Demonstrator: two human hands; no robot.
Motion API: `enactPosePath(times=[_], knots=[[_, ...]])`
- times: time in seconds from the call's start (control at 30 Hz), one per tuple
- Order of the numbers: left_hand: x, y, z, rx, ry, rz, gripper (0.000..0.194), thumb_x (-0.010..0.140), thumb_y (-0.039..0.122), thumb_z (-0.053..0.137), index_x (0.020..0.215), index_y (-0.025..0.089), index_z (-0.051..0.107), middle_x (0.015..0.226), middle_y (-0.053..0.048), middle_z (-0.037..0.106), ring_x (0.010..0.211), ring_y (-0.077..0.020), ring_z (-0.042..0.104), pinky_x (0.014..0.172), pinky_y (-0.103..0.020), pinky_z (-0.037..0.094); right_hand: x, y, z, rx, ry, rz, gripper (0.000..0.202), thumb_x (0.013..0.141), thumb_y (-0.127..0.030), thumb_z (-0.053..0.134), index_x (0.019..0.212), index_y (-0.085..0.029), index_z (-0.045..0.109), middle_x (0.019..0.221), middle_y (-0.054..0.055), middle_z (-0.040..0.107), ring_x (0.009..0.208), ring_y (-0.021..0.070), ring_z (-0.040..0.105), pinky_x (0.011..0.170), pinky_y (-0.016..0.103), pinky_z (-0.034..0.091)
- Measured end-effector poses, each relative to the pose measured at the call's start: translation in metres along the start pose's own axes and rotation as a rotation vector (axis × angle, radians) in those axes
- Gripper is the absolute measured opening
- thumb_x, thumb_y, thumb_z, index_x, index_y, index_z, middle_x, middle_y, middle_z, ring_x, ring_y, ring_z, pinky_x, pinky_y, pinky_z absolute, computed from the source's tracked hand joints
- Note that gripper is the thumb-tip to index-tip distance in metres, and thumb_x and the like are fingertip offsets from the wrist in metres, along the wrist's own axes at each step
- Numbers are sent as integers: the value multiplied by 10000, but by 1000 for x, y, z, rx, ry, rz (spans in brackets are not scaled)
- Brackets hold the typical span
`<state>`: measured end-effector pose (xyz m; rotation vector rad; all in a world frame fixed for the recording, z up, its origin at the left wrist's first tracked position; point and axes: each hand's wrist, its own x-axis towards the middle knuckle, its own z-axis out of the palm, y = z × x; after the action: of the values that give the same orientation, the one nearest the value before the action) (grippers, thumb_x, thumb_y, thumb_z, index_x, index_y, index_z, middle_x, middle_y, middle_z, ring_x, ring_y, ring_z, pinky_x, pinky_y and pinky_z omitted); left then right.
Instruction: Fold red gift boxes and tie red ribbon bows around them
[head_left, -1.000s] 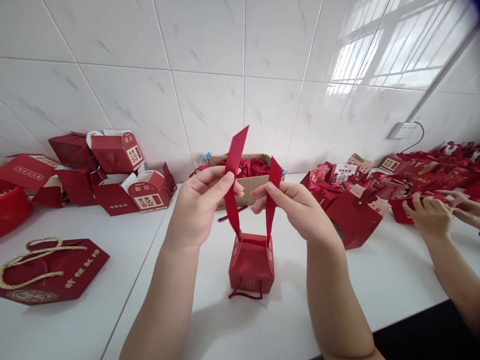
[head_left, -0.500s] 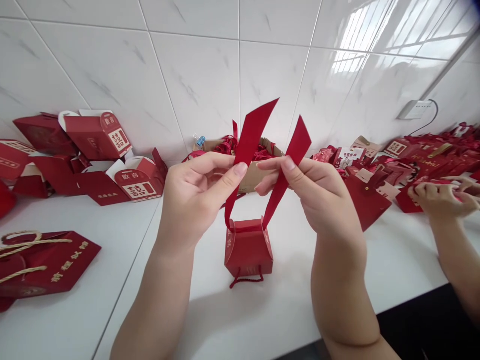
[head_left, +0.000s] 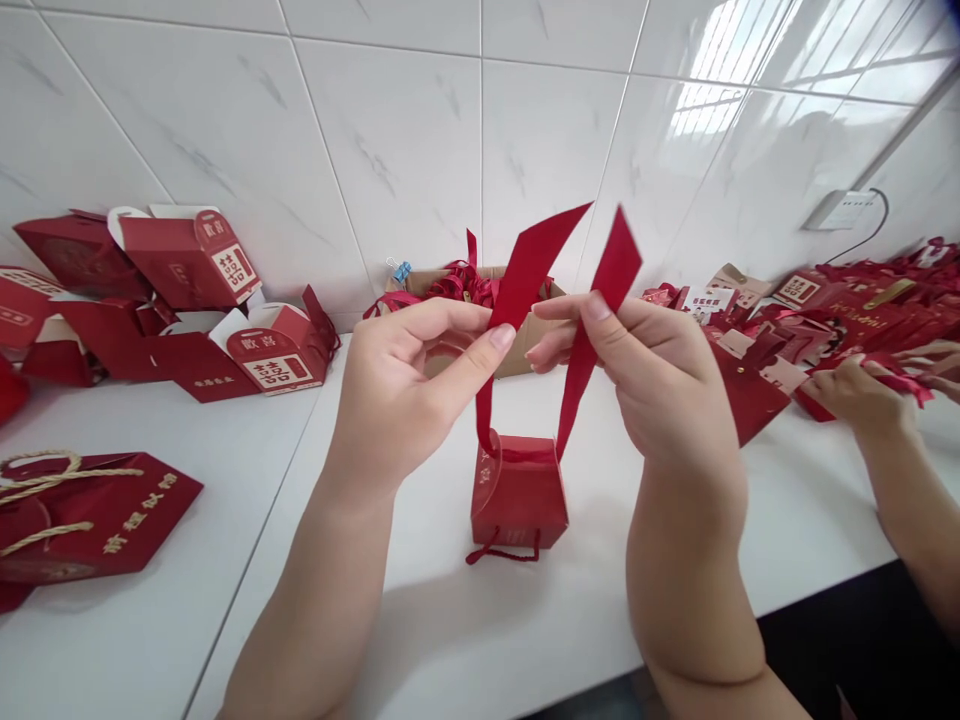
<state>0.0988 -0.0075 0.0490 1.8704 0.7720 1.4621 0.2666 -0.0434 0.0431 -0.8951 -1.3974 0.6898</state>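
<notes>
A small red gift box [head_left: 520,497] stands on the white table, a dark red cord handle [head_left: 511,556] hanging at its near side. Red ribbon [head_left: 541,250] runs through the top of the box, and both its ends rise above it. My left hand [head_left: 427,375] pinches the left end between thumb and fingers. The right end is pinched by my right hand [head_left: 652,370], whose other fingers are slightly curled. Both ribbon tips stick up past my fingers, apart from each other.
Behind my hands a cardboard box [head_left: 525,345] holds red ribbons, a blue binder clip [head_left: 402,271] on its edge. Red boxes [head_left: 277,350] pile up at left, near a rope-handled red bag [head_left: 142,520]. Many red packages [head_left: 847,310] line the right, where another person's hands [head_left: 855,395] work.
Box, ribbon and both my hands appear a little further right in the view. The ribbon ends remain pinched. At right, the other person's hands have shifted and pink-red ribbon shows in them.
</notes>
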Motion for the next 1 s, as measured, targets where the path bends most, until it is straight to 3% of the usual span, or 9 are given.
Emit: enactPosePath(times=[0.1,0.23,0.4,0.53,0.6,0.7,0.77,0.87,1.0], knots=[[-1,1,0,0,-3,20,85,784,303,703,726,241,706,754,17,701,755,-179,659,666,-328,559,2,2,1,34,-7,35,301,925,-432,508,958,-196,691,657,3,613,627,119,607,630,285,519],[-3,1,4,-19,0,45,48,781,301,711,772,255,721,805,16,722,770,-189,672,666,-344,568,3,7,5,69,-36,86,304,911,-470,515,976,-211,661,557,-47,439,461,77,435,446,239,396],[-5,0,12,-27,47,67,92,730,276,760,788,258,692,787,31,718,768,-175,684,677,-330,575,5,11,11,46,-125,113,361,899,-561,468,982,-244,618,593,-32,423,479,94,394,424,251,335],[-4,3,13,-19,51,44,104,708,246,777,713,244,673,718,33,705,682,-157,664,639,-331,566,6,9,12,73,-175,133,539,866,-705,325,893,-247,609,608,-3,415,497,120,391,412,280,299],[-4,4,13,-35,43,30,118,688,211,791,699,246,679,714,34,707,669,-149,648,627,-330,558,5,6,12,101,-234,102,557,800,-762,380,843,-257,611,623,1,432,514,123,405,414,281,307],[-6,3,14,-28,22,62,116,711,174,769,709,263,695,731,40,707,705,-147,644,638,-328,548,2,1,13,52,-278,34,414,779,-655,569,807,-245,613,603,-26,415,517,105,414,441,258,346],[-7,1,15,24,35,125,102,751,183,732,732,281,708,742,39,699,718,-150,643,636,-328,539,0,0,14,15,-267,48,369,840,-572,558,737,-220,602,546,-41,369,487,93,403,449,253,353],[-7,0,15,107,51,192,67,762,225,719,761,291,723,775,29,689,735,-157,638,667,-333,533,-1,7,13,23,-201,108,497,888,-584,461,564,-211,515,476,-40,327,453,96,403,431,260,338],[-4,3,13,112,71,99,212,717,303,766,916,273,699,924,-9,689,861,-192,632,771,-352,534,2,15,8,51,-140,156,558,873,-617,452,489,-213,451,452,-22,388,454,108,450,419,263,354]])
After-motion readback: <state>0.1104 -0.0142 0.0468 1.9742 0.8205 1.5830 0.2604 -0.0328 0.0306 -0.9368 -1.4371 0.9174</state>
